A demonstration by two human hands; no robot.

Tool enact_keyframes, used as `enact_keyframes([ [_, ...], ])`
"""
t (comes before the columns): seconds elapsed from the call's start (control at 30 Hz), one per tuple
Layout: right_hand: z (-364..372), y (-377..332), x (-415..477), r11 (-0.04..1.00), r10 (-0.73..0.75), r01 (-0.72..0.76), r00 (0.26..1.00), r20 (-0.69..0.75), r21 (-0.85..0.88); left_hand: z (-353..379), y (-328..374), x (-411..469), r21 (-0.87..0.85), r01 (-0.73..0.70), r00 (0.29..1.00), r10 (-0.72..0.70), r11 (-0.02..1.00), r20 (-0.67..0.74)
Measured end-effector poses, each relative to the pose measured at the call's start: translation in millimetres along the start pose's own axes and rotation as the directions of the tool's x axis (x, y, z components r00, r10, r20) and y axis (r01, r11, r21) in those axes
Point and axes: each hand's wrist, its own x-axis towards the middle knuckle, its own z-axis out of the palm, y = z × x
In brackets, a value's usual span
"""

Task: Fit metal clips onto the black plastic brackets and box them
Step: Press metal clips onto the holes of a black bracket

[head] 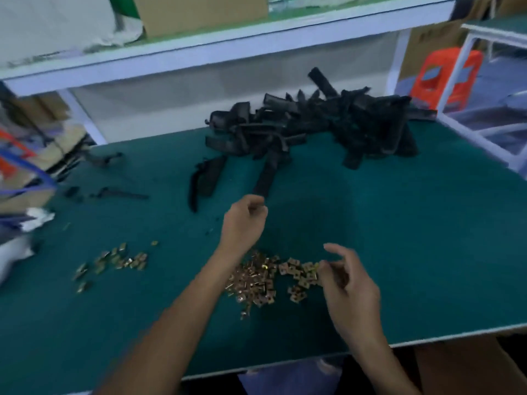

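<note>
- The right hand (349,283) had its fingers curled down into the right edge of the pile of metal clips (253,280), thumb lifted. Through the blur I could not tell whether a clip was pinched.
- The left hand (245,220) hung just beyond the pile, fingers curled toward the thumb. Whether it held anything I could not tell either.
- The step looked to me like fetching one clip and one bracket. It would go best by singling out one clip at the pile's edge, not raking several, and taking the bracket by its near end.
- The nearest bracket (263,178) lay flat beyond the pile, long axis running away from the person, near end pointing at the left hand.
- The heap of brackets (328,124) sat farther beyond the pile, pointing every way, on the green surface (413,252).
- A smaller scatter of clips (114,260) lay well left of the pile.
</note>
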Motion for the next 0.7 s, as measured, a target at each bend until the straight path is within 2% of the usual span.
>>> enact_keyframes([
  [0.1, -2.0, 5.6, 2.0, 0.998, 0.033, -0.030, 0.997, -0.068, 0.051, 2.9, -6.2, 35.6, 0.135, 0.036, 0.998, -0.030, 0.990, -0.046],
  [0.2, -1.3, 3.9, 2.7, 0.999, 0.019, -0.017, 0.998, -0.054, 0.035, 12.1, -10.0, 64.5, 0.292, 0.091, 0.996, -0.081, 0.952, -0.046],
  [0.33, 2.4, 5.1, 3.8, 1.000, -0.011, 0.011, 0.999, -0.042, -0.001, 21.3, -11.6, 93.0, 0.362, 0.168, 0.983, -0.183, 0.917, 0.007],
  [0.43, 2.3, 7.3, 4.4, 1.000, 0.005, -0.005, 0.999, -0.032, -0.004, 17.8, -8.2, 105.9, 0.193, 0.268, 0.952, -0.290, 0.944, 0.094],
  [0.5, 3.1, 6.3, 5.3, 1.000, -0.010, 0.009, 0.999, -0.032, -0.019, 9.6, -4.6, 99.8, 0.138, 0.275, 0.948, -0.292, 0.952, 0.126],
  [0.57, 3.2, 5.1, 6.3, 0.999, -0.026, 0.025, 0.999, -0.043, -0.039, -0.4, 3.2, 79.1, 0.137, 0.235, 0.961, -0.251, 0.962, 0.112],
  [0.63, 2.8, 4.1, 6.4, 0.999, -0.026, 0.024, 0.998, -0.060, -0.037, -7.4, 12.8, 40.6, 0.003, 0.181, 0.981, -0.181, 0.984, 0.077],
  [0.7, 3.3, 2.3, 5.5, 0.999, 0.027, -0.023, 0.997, -0.076, 0.046, -7.7, 21.2, -14.9, -0.151, 0.080, 0.995, -0.070, 0.985, 0.074],
])
